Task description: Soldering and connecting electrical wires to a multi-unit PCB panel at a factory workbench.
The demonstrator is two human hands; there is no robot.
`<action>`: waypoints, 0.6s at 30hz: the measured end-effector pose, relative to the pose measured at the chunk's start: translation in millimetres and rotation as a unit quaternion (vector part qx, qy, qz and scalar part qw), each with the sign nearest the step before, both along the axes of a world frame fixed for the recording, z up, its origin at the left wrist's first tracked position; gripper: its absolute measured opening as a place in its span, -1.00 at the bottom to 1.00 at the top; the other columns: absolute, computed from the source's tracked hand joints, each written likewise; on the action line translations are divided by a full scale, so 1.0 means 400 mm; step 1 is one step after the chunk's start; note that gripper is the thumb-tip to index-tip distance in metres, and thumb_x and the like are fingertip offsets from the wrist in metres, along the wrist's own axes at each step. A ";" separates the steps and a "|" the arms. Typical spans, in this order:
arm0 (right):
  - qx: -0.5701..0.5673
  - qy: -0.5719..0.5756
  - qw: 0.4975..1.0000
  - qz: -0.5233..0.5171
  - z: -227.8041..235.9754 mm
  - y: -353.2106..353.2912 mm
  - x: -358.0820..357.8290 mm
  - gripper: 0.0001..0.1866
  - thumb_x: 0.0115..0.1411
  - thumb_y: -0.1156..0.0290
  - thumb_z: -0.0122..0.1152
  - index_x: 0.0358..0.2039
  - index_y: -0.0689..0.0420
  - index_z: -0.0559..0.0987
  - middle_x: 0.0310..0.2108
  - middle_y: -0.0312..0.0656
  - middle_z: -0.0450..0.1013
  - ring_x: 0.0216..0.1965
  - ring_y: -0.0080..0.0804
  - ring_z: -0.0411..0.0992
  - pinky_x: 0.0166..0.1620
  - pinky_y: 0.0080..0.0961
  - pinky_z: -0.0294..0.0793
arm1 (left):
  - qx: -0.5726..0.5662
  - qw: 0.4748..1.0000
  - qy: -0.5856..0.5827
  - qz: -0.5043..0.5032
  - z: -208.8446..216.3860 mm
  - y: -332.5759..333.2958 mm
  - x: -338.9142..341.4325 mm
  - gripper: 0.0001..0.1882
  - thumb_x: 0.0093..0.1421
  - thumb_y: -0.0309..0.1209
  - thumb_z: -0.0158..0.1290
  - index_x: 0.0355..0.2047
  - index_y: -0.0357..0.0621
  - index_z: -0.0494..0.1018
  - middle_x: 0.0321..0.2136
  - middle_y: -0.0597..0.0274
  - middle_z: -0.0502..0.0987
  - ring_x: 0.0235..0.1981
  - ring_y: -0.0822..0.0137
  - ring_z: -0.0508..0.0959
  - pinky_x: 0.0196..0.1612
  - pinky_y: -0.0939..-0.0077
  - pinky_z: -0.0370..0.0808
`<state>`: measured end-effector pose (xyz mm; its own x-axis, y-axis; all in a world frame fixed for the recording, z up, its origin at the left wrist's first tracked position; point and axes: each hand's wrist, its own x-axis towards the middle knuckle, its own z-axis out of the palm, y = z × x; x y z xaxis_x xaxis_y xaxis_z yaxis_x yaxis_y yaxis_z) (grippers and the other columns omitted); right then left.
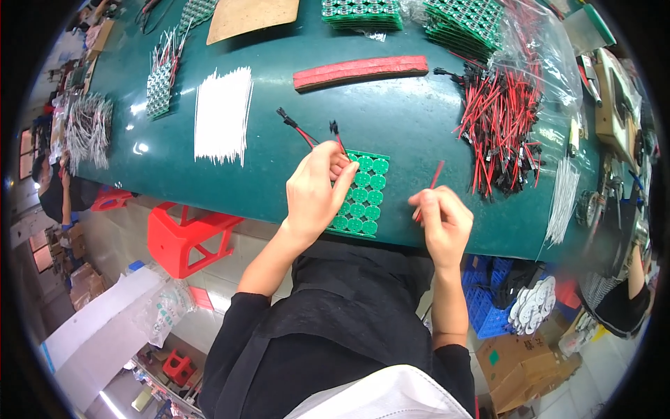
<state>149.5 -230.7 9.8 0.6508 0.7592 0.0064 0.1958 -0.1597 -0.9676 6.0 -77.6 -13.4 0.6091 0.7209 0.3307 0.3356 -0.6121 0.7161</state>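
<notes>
A green circuit board panel (359, 195) with rows of round sections lies near the table's front edge. My left hand (317, 185) is over its upper left part, thumb and fingers pinched on red-and-black connector wires. Two black plugs (335, 127) on these wires stick out beyond the fingers. To the right of the panel, my right hand (441, 220) is closed around a thin red stick-like piece (437, 174) that points up and away. Whether it is a wire or a tool I cannot tell. The fingers hide the wire ends at the board.
A large heap of red-and-black connector wires (499, 129) lies to the right. White wires (223, 115) lie in a flat bundle at left. A red-topped bar (359, 73) and stacked circuit boards (464, 28) are farther back. A red stool (185, 237) stands below the table's edge.
</notes>
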 end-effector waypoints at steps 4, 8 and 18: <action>-0.073 0.307 0.946 0.073 0.038 0.008 -0.038 -0.66 0.34 0.35 0.13 -0.53 0.25 0.62 -0.71 -0.37 0.40 -0.66 -0.72 0.31 -0.57 -0.68 0.24 | -0.025 1.000 0.004 0.006 -0.004 -0.001 -0.012 -0.72 0.06 -0.55 0.26 -0.23 -0.19 0.44 -0.42 0.24 0.53 -0.51 0.37 0.55 -0.46 0.52 0.51; -0.076 0.378 0.913 0.132 0.018 0.010 -0.049 -0.61 0.35 0.26 0.10 -0.57 0.21 0.60 -0.74 -0.40 0.37 -0.69 -0.75 0.27 -0.61 -0.72 0.19 | 0.176 0.968 -0.074 -0.165 0.037 0.013 -0.014 -0.68 -0.08 -0.56 0.26 -0.24 -0.13 0.56 -0.36 0.24 0.53 -0.44 0.29 0.57 -0.43 0.49 0.54; -0.176 -0.334 0.916 -0.135 0.052 -0.027 0.059 -0.83 0.19 0.36 0.27 -0.30 0.16 0.51 -0.45 -0.16 0.35 -0.44 -0.26 0.37 -0.35 -0.31 0.39 | -0.280 0.942 -0.161 -0.092 0.040 0.001 -0.044 -0.80 0.06 -0.68 0.21 -0.28 -0.21 0.62 -0.32 0.16 0.60 -0.28 0.33 0.63 -0.25 0.52 0.59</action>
